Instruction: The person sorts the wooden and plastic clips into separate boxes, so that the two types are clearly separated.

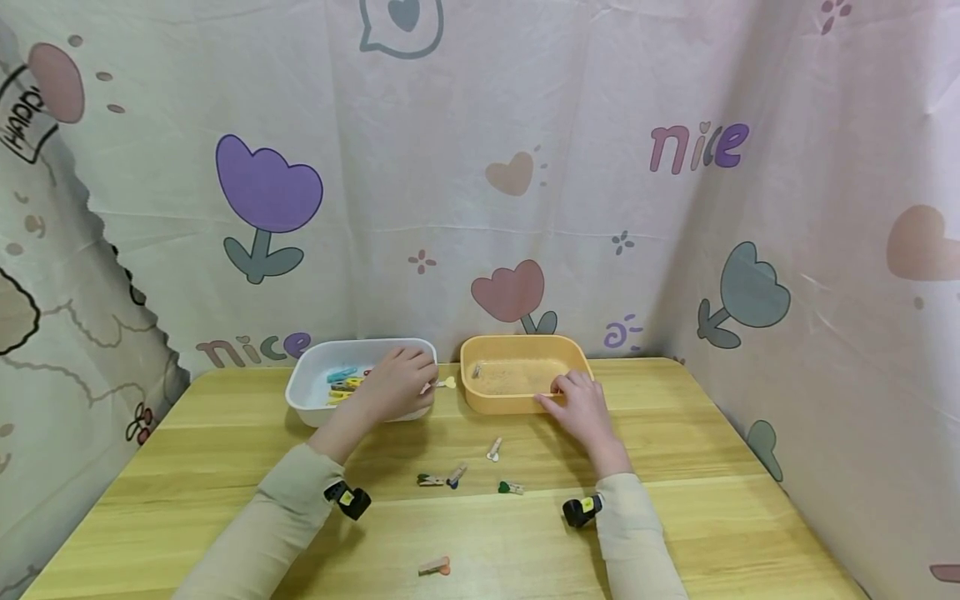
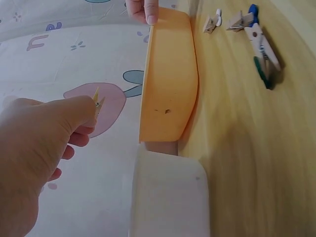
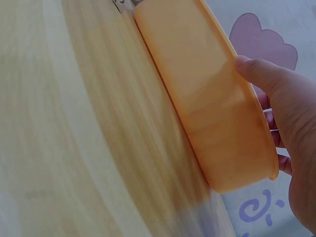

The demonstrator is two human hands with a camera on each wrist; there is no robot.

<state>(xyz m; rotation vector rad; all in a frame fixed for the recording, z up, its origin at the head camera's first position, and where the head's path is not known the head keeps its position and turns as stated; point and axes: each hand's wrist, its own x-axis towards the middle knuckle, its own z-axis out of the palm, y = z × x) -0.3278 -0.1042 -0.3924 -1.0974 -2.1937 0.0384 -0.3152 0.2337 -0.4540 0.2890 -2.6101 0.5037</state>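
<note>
My left hand is over the right side of the white bin and pinches a small wooden clothespin between thumb and fingers. The clothespin has a yellow end and points toward the orange bin. Colourful clips, mostly yellow and blue, lie inside the white bin, partly hidden by the left hand. My right hand grips the orange bin's front rim near its right corner, thumb outside and fingers over the edge. One small clip sits inside the orange bin at the left.
Several small clothespins lie on the wooden table before the bins: a white-ended one, a blue-ended one, green-ended ones, and a reddish one nearer the front. A printed curtain hangs right behind the bins.
</note>
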